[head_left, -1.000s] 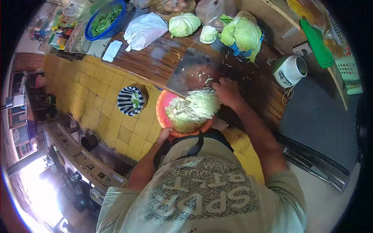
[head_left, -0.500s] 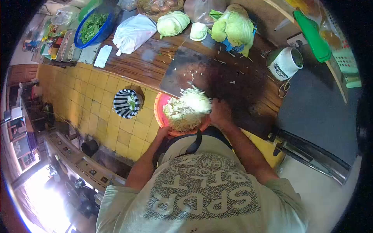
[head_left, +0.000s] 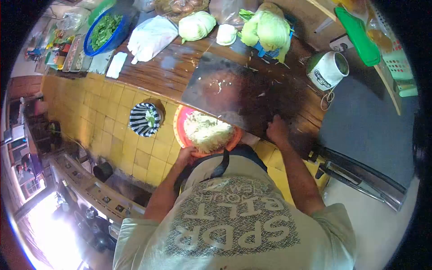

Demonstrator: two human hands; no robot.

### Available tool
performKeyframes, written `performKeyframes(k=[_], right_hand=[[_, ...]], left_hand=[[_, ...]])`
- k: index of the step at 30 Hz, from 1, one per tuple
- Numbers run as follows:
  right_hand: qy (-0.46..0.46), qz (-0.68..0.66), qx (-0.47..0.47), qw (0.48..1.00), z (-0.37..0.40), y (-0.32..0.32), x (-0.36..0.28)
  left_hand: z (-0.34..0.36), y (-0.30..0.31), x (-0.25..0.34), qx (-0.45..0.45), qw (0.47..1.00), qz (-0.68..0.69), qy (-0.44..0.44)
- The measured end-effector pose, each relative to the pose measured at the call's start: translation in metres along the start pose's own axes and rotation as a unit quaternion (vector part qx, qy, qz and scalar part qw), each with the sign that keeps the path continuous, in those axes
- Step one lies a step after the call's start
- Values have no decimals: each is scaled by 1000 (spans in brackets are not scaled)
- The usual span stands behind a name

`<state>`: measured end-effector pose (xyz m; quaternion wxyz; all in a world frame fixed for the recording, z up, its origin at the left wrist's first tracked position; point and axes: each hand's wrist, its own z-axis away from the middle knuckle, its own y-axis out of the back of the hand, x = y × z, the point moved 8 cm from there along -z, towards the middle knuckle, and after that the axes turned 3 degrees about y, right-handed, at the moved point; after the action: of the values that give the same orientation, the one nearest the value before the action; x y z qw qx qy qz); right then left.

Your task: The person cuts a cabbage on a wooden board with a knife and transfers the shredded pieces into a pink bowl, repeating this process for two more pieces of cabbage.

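My left hand [head_left: 186, 155] grips the near left rim of an orange-red basin [head_left: 179, 128], which is below the table edge against my lap. Pale shredded cabbage [head_left: 207, 131] fills much of it. My right hand [head_left: 277, 129] is closed at the front edge of the wooden table [head_left: 155, 83], right of the basin; whatever its curled fingers may hold is hidden. A dark board [head_left: 204, 87] lies on the table above the basin, with small pale scraps on it.
Along the back are a blue basin of greens [head_left: 85, 47], a white bag [head_left: 153, 38], whole cabbages [head_left: 197, 26] and a leafy head [head_left: 272, 31]. A white appliance [head_left: 325, 74] stands right. A striped bin [head_left: 143, 120] is on the floor, left.
My right hand has moved right, away from the basin to the table edge. The clump of shreds above the basin's far right side now lies lower inside it.
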<state>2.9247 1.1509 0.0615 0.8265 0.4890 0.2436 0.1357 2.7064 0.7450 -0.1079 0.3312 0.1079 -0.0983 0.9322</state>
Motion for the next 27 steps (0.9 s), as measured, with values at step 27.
performKeyframes(k=[27], right_hand=[[183, 6, -106, 977, -21, -16, -56]], left_hand=[[125, 55, -38, -46, 837, 505, -206]])
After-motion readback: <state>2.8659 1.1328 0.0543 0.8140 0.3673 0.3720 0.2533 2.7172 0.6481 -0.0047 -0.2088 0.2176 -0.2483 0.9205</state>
